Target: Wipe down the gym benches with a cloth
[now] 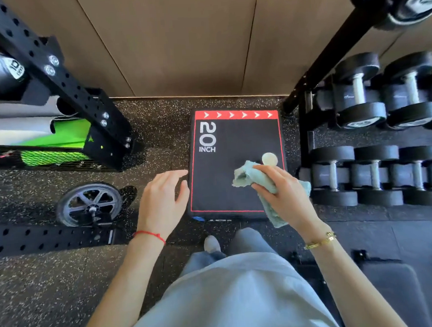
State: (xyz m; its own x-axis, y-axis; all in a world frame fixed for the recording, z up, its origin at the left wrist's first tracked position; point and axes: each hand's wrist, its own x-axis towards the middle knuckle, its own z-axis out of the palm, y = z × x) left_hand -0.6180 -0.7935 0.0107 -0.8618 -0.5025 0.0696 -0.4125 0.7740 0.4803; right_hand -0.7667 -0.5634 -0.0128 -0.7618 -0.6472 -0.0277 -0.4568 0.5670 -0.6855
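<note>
— What is the floor (53, 287) like?
— Dark and rubbery, with lots of tiny light dots.
— And the wall (177, 39)?
— Brown panels at twelve o'clock, with thin lines between them.
— What is at three o'clock?
— A black rack (306, 122) full of dumbbells (357, 91), in rows.
— And at nine o'clock?
— A black frame with holes (60, 79), rolled mats (18, 125) in white and green, and a small wheel (89, 204) on the floor.
— Is it bright?
— Yes, the light is soft and even

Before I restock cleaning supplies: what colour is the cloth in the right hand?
Pale blue-green cloth, clearest in the head view.
</note>
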